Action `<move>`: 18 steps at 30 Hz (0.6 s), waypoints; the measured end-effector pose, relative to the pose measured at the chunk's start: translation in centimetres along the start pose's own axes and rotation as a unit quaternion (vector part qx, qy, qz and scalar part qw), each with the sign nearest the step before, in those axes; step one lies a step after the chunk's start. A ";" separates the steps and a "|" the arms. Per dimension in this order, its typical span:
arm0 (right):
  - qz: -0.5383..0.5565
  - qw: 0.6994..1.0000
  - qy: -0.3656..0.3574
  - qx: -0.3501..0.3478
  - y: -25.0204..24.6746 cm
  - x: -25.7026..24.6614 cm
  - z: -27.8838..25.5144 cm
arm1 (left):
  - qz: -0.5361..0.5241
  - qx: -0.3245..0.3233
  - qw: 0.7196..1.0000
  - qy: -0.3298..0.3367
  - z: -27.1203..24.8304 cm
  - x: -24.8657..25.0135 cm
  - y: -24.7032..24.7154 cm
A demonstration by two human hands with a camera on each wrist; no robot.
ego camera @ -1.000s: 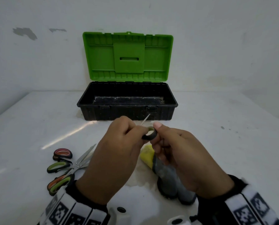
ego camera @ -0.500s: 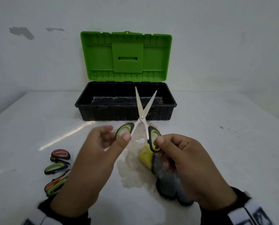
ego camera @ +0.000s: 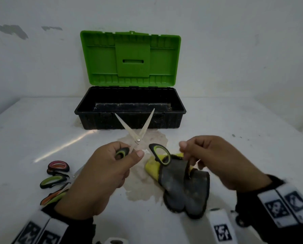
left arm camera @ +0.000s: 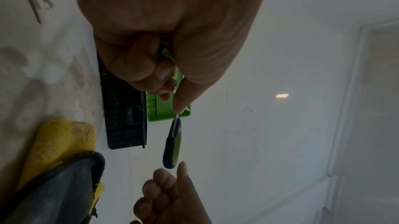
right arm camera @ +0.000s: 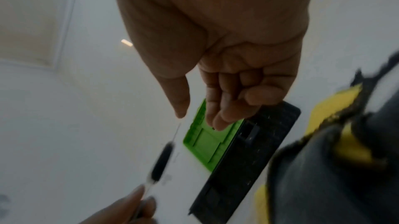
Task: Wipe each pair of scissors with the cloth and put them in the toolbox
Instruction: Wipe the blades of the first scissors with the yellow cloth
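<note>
A pair of green-and-black scissors [ego camera: 138, 140] hangs over the table with its blades spread toward the toolbox. My left hand [ego camera: 129, 152] pinches its left handle loop; the right loop [ego camera: 160, 154] is free. In the left wrist view the free loop [left arm camera: 172, 142] hangs below my left hand [left arm camera: 162, 74]. My right hand [ego camera: 187, 152] is to the right of the scissors, fingers curled on a raised edge of the yellow-and-grey cloth [ego camera: 186, 189]. The black toolbox [ego camera: 129, 120] stands behind, with its green lid [ego camera: 129, 57] up and its inside looking empty.
Other scissors lie at the front left: a red-handled pair [ego camera: 58, 165], a green-handled pair [ego camera: 53, 181] and orange-and-green handles [ego camera: 52, 198] partly under my left wrist. A damp stain [ego camera: 143, 180] spreads under the hands. A white wall stands behind the table.
The scissors, held closed by both hands a second ago, now have their blades spread. My right hand has let go of the right handle and moved right onto the cloth, lifting its edge.
</note>
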State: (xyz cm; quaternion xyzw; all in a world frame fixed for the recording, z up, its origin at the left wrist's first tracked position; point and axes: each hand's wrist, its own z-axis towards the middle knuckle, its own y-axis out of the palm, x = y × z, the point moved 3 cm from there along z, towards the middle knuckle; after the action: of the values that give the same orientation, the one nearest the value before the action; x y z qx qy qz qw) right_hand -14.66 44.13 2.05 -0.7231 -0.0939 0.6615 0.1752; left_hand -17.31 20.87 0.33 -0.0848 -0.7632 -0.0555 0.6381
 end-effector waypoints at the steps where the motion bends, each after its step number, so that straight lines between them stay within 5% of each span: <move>1: -0.065 0.998 -0.001 0.024 -1.1 0.2 0.8 | 0.018 0.013 1.000 0.013 0.0 0.0 -0.1; 4: -0.268 0.962 -0.023 0.044 -2.1 0.5 2.6 | 0.080 0.046 0.994 0.057 0.0 -0.2 -0.2; 8: -0.402 0.914 -0.027 -0.049 0.3 1.0 4.6 | 0.137 0.070 0.984 0.087 -0.2 0.0 -0.2; 18: -0.444 0.889 -0.046 -0.106 5.7 1.2 7.4 | 0.221 0.119 0.964 0.093 -0.4 0.0 -1.4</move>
State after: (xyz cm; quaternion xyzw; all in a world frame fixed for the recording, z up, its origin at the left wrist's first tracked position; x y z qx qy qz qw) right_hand -22.38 40.29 -1.67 -0.5893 -0.4824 0.5333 0.3683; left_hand -17.25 19.45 0.46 -0.1696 -0.6642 0.1705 0.7078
